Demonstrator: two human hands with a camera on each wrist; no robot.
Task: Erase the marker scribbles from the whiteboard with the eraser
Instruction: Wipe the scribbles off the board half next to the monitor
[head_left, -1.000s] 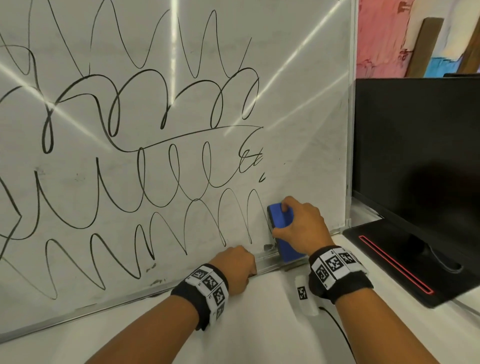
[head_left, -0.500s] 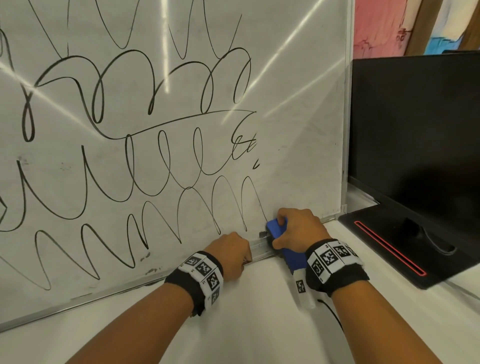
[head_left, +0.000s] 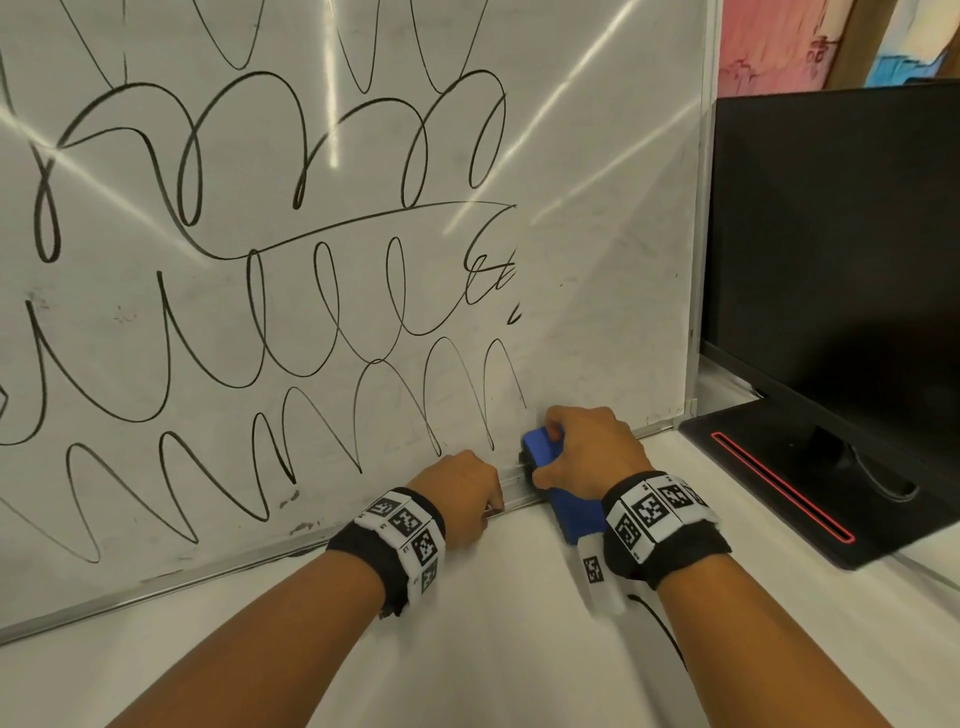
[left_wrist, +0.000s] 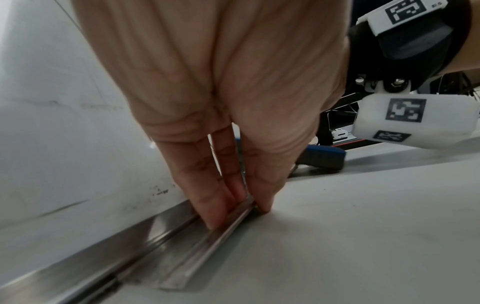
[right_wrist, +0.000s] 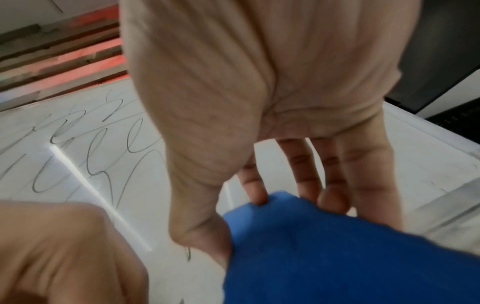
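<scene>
Right hand (head_left: 587, 452) fingers curl round the blue eraser (head_left: 543, 448) at the whiteboard (head_left: 597, 260) bottom edge, left hand (head_left: 460, 493) fingers pinch the rail (left_wrist: 207, 242); right strip looks wiped, most scribbles (head_left: 291, 291) remain.

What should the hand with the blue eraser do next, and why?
Probably slide the eraser up and leftward over the nearest loops. The right hand grips it down at the whiteboard's bottom edge, the strip beside it looks wiped, and the scribbles just to its left remain. The left hand pinches the tray rail, steadying the board.
</scene>
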